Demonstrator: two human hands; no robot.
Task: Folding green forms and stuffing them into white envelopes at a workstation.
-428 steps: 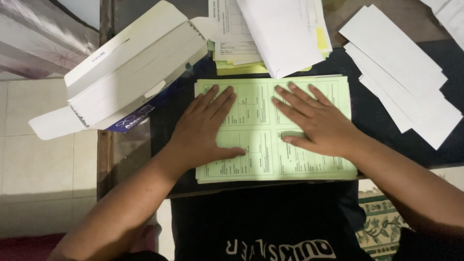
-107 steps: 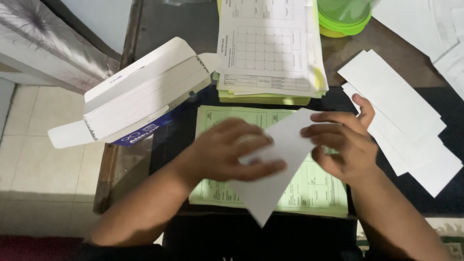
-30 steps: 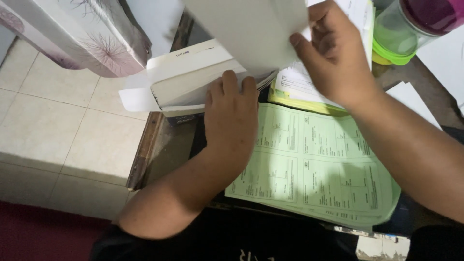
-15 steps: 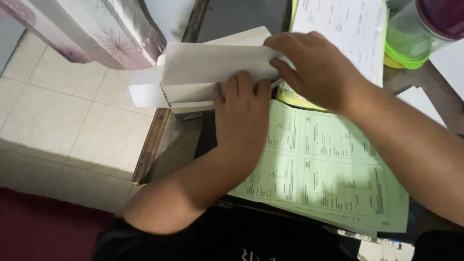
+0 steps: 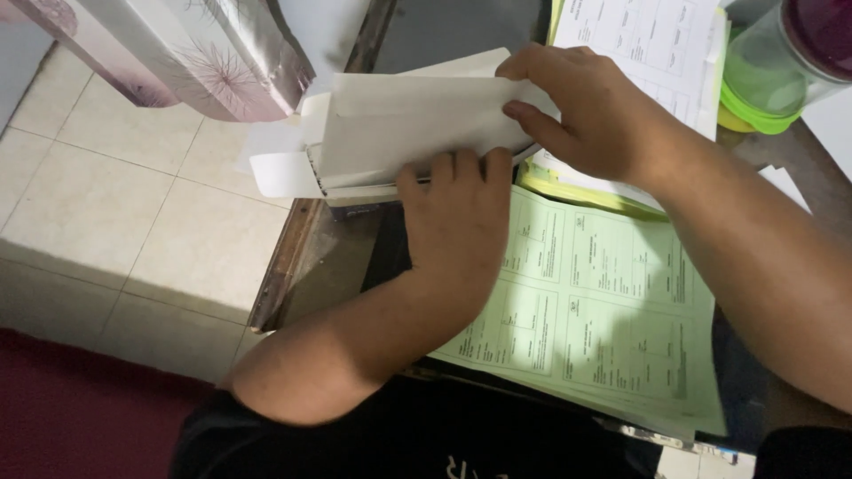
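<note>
1. Head view, the setting: I look down on a dark wooden bench whose edge runs beside pale floor tiles, with a patterned curtain hanging beyond my left hand.
2. Head view, the left hand: my left hand lies palm down, fingers stretched forward, their tips pressed against the near edge of a white cardboard box that juts past the bench edge. It steadies the box and clasps nothing.
3. Head view, the right hand: my right hand is closed on a white envelope, thumb under and fingers over its right end. The envelope lies along the box's open top, just ahead of my left fingertips, partly inside.
4. Head view, around the hands: a green printed form lies under my left wrist and forearm. A stack of white and yellow papers sits under and beyond my right hand, and a green-based bottle stands to its right.
5. What could go wrong, in my judgement: the box overhangs the bench edge, so a hard push on the envelope could tip it toward the floor. The envelope could also catch on the box rim and crease, and my right forearm, moving, could knock the bottle.
</note>
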